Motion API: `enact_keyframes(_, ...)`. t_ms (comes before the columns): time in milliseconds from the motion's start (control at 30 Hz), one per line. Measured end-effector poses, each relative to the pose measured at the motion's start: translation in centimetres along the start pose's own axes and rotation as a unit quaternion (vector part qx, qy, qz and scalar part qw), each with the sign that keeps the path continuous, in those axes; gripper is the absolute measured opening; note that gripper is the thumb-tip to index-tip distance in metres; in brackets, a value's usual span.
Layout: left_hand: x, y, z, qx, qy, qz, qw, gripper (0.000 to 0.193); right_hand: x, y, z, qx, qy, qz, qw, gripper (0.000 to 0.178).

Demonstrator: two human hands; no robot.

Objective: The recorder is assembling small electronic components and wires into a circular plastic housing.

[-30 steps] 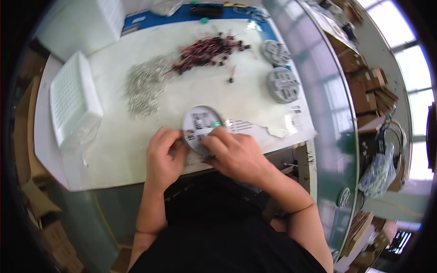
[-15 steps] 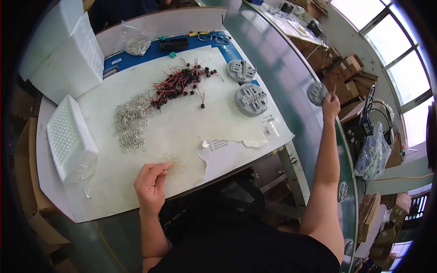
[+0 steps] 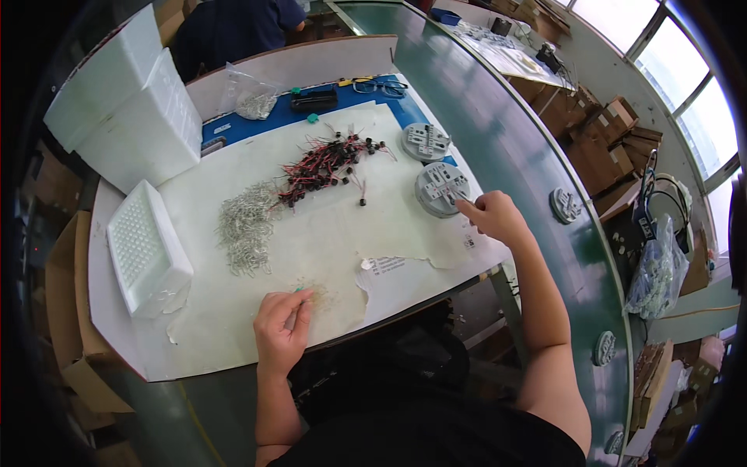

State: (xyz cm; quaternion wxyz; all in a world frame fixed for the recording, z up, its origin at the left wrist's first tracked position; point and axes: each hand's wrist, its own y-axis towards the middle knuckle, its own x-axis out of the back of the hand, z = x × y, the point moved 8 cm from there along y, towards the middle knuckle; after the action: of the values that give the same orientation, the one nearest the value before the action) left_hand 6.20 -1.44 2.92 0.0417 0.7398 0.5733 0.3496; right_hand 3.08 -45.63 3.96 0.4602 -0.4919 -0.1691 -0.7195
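Observation:
My left hand (image 3: 282,331) is closed in a pinch above the paper-covered table, with a tiny green bit showing at the fingertips. Right beside those fingertips lies a scatter of fine gold-coloured pieces (image 3: 320,296). My right hand (image 3: 498,218) reaches over the table's right side, fingers pinched at the edge of a round grey plastic base (image 3: 436,185); whatever is in that pinch is too small to make out. Behind this base sits a second round grey base (image 3: 425,143). In mid-table are a heap of small black parts with red wires (image 3: 323,167) and a pile of silver metal clips (image 3: 245,226).
A green conveyor belt (image 3: 521,148) runs along the right, carrying a grey base (image 3: 566,205) and others nearer me. White foam boxes (image 3: 148,117) and a foam tray (image 3: 148,245) stand at left. Glasses (image 3: 380,87) and a clip bag (image 3: 253,101) lie at the back.
My right hand has come back from the grey base on the belt to the nearer base on the table. My left hand keeps its pinch by the gold-coloured pieces. The view has shifted slightly.

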Motion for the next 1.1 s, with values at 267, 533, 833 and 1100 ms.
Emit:
enact_keyframes(267,0.0,0.2,-1.2,-0.041,0.017,-0.009,0.999,0.014,-0.4,0.5,-1.6,-0.066,0.177,-0.012,0.982,0.046)
enact_keyframes(533,0.3,-0.4,-0.6,-0.047,-0.003,0.012,0.999,0.024,1.6,-1.0,0.0,0.01,0.182,-0.107,0.977,0.037)
enact_keyframes(833,0.7,0.1,-1.4,-0.034,0.004,-0.005,0.999,0.068,-10.0,-7.2,12.7,0.159,0.137,0.244,0.947,0.034)
enact_keyframes(1100,0.1,0.3,-1.4,-0.029,0.098,0.057,0.993,0.075,-12.5,-2.9,28.3,0.511,0.113,0.101,0.846,0.015)
